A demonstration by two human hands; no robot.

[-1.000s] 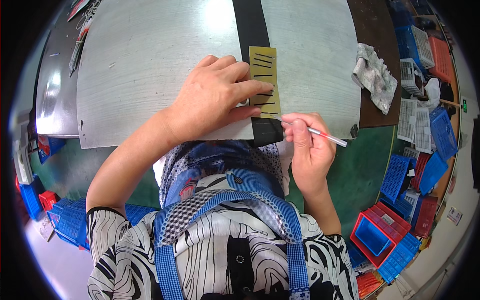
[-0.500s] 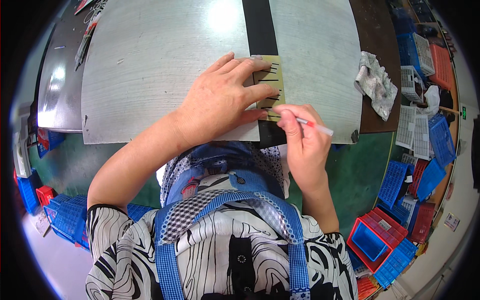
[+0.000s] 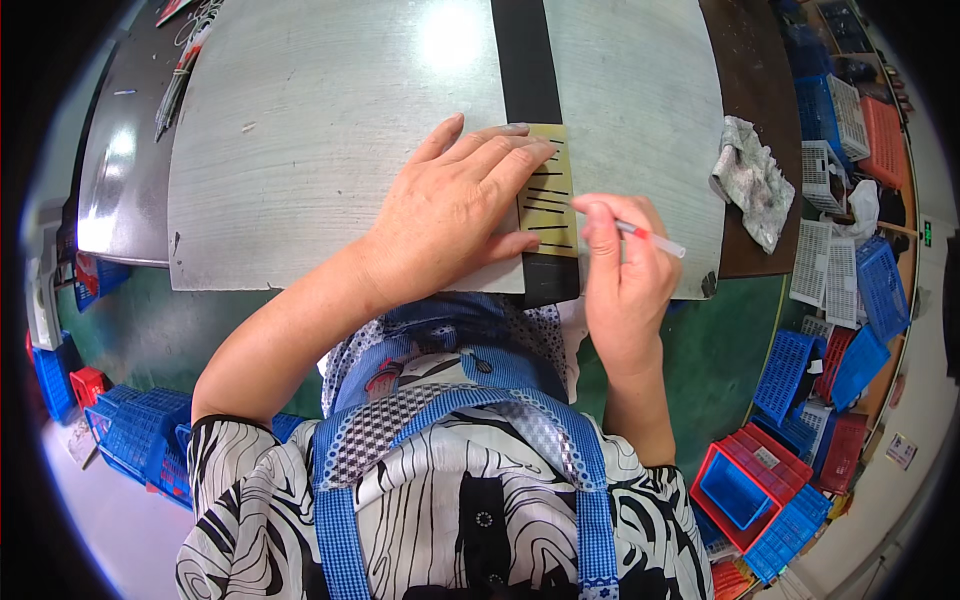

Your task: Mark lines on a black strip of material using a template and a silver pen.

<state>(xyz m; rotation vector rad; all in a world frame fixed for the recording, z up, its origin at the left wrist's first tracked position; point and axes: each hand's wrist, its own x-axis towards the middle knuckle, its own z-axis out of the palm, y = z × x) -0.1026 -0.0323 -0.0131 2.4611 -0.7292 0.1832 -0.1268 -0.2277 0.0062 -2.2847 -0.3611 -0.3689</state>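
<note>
A black strip [image 3: 525, 70] runs away from me over the pale board. On its near part lies a yellowish flat template [image 3: 548, 215] with several dark slots across it. My left hand [image 3: 440, 205] is spread flat, fingertips and thumb resting on the template's left side and top, covering part of it. Just right of the template, my right hand [image 3: 632, 270] pinches a thin pen refill [image 3: 661, 242], clear with a red section. Its rear end points right; its tip is hidden by my fingers or too small to make out.
The pale wood-grain board [image 3: 330, 150] lies on a dark table [image 3: 748, 60]. A crumpled grey cloth [image 3: 752, 185] sits at the right. A bundle of thin sticks [image 3: 172, 100] lies far left. Blue and red plastic baskets [image 3: 752, 480] are stacked on the right; more blue baskets [image 3: 140, 435] stand left.
My right hand with the pen refill has moved right, off the template's slots to beside its edge. My left fingers have drawn closer together, uncovering more slots.
</note>
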